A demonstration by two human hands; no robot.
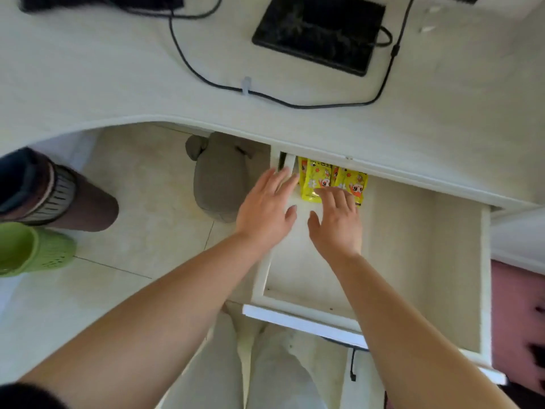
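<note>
The yellow glossy snack packets (321,179) lie at the far left back corner of the pulled-out white wooden drawer (413,246). Their far ends are tucked just under the front edge of the white bench (118,84), so from both hands they lie straight ahead, away from the person. There look to be two or three of them, side by side and partly overlapping. Each has its long axis running front to back along the drawer, so their short near edges face the wrists. The right hand (339,225) is the nearer one. Its fingers are loosely bent and spread, and the fingertips rest on the near ends of the packets with nothing closed round them, the thumb held off to the side. The left hand (265,211) is flat and open, fingers straight and fanned, and holds nothing. It hovers over the drawer's left wall, with its fingertips just beside the leftmost packet but seemingly apart from it. I judge that the coming move depends on this arrangement: a pull toward the body along the packets' length would slide them out from under the bench edge. The right hand is already placed to do that, and the left would have to come in from the side.
</note>
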